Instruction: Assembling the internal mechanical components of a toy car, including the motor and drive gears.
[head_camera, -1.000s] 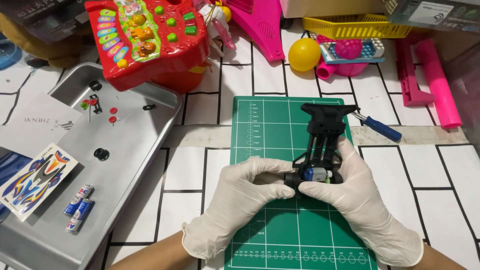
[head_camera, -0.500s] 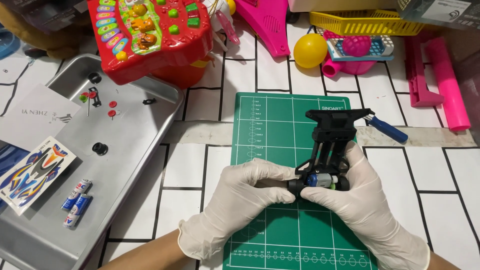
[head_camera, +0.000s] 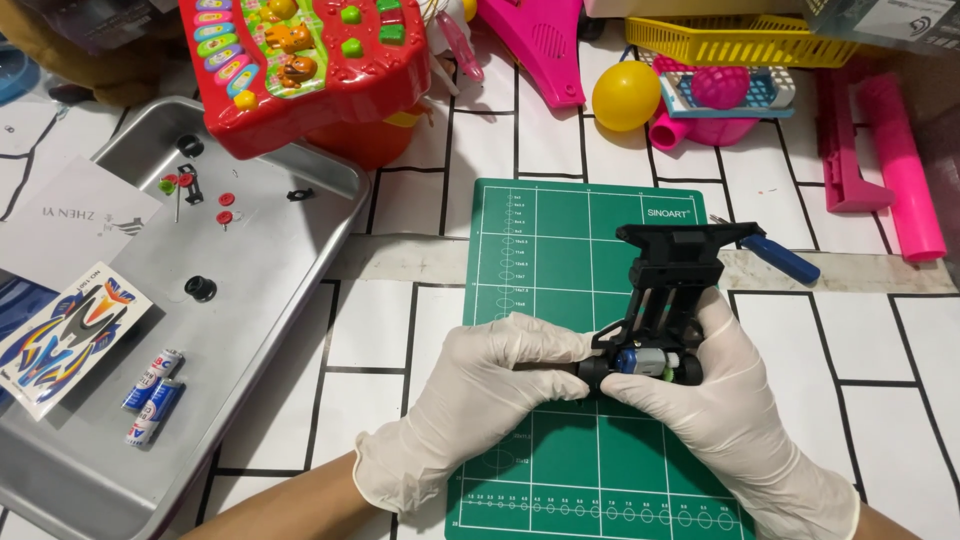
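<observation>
Both hands wear white gloves over the green cutting mat (head_camera: 540, 260). The left hand (head_camera: 480, 390) has its fingers curled and pinched on the near end of a black toy car chassis (head_camera: 665, 300). The right hand (head_camera: 730, 400) cups it from below, fingers pressed together. Farther left lies a metal tray (head_camera: 290, 250) with small batteries (head_camera: 152, 395); beyond it, a red toy piano (head_camera: 300, 60)

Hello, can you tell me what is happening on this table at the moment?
A person in white gloves holds a small black toy car chassis over a green cutting mat. The right hand supports it from below, and the left hand grips its near end, where a small motor sits. A metal tray to the left holds small parts, batteries and a sticker sheet.
</observation>
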